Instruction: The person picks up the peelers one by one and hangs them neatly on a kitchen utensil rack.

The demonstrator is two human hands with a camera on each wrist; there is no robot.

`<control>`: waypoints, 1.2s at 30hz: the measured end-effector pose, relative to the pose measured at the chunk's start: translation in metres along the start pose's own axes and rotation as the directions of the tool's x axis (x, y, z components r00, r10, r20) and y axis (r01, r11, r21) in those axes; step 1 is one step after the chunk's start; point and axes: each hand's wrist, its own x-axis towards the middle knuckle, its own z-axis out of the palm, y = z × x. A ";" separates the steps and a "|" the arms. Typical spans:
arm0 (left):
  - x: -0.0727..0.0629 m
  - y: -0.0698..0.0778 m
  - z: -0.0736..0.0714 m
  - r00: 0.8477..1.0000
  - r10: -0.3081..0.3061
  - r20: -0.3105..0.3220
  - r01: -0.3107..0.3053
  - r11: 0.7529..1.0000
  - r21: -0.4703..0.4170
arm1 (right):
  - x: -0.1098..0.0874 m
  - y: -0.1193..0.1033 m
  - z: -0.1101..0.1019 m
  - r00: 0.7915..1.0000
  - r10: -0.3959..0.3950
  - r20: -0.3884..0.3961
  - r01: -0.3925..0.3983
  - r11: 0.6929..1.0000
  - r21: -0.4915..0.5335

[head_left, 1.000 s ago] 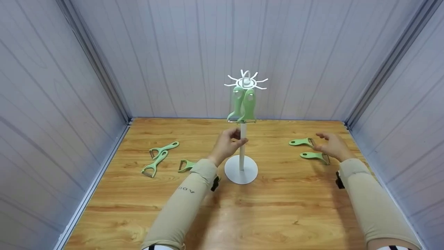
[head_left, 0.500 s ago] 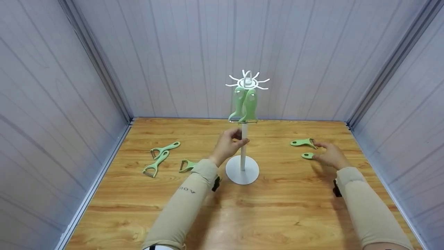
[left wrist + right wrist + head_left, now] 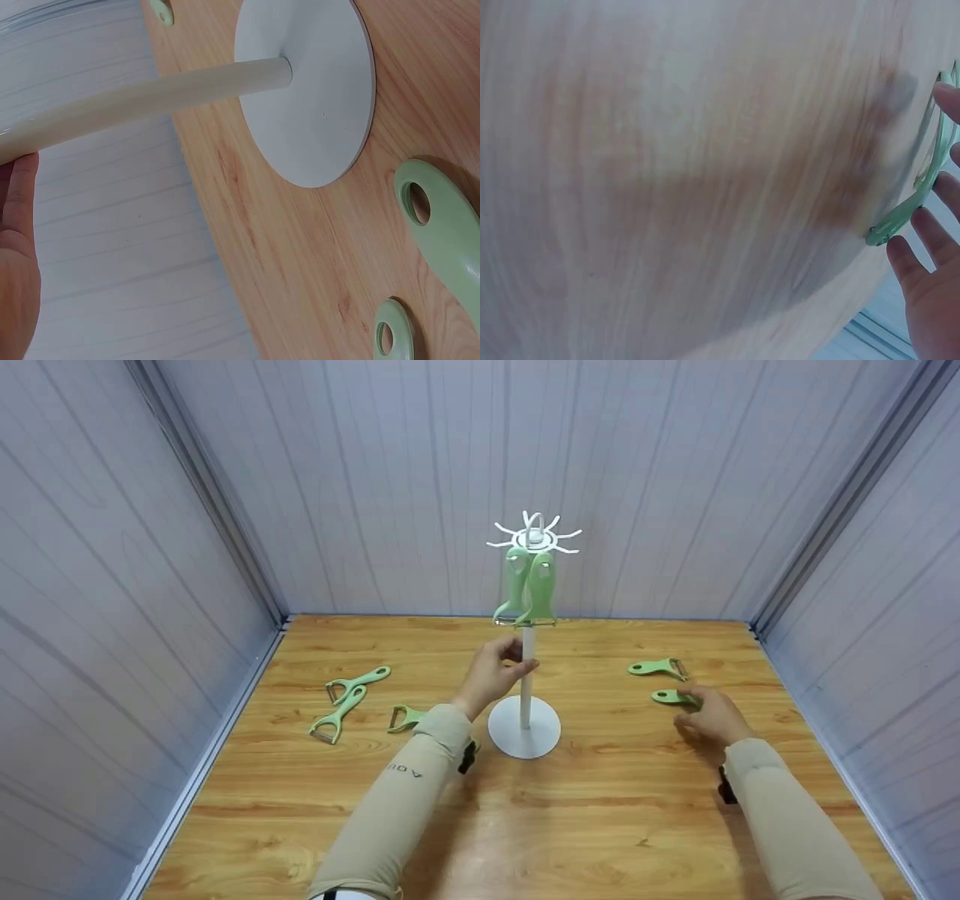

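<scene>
My left hand grips the pole of a white hook stand, thumb in front and fingers behind. The stand is upright on its round base. Two green Y-shaped vegetable peelers hang from its hooks, blades down. At the right, my right hand is over the blade end of a green peeler lying on the table, hiding that end. In the right wrist view its fingers are spread, with fingertips right at the peeler. Just beyond lies another peeler.
Two peelers lie close together at the left of the wooden table. Another peeler is partly hidden by the left forearm. Several hooks at the stand's top hold nothing. Pale panel walls enclose the back and sides.
My right hand has come a little nearer along the right-hand peelers, and its thumb has moved off the near peeler's handle. The left hand keeps its hold on the pole.
</scene>
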 end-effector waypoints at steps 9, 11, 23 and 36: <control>0.000 -0.002 0.001 1.000 0.008 -0.003 -0.008 1.000 -0.004 | -0.002 -0.003 0.006 0.998 -0.051 -0.040 0.048 0.995 -0.084; 0.000 -0.002 0.001 1.000 0.011 -0.002 -0.011 1.000 -0.007 | -0.003 -0.003 0.007 0.997 -0.067 -0.041 0.062 0.992 -0.105; 0.000 -0.002 0.001 0.999 0.034 -0.013 -0.034 0.999 -0.012 | -0.009 -0.016 0.013 0.991 -0.121 -0.060 0.106 0.973 -0.204; 0.001 -0.001 0.000 0.999 0.044 -0.005 -0.044 0.999 0.001 | -0.009 -0.022 0.024 1.000 -0.014 -0.009 0.013 0.995 -0.098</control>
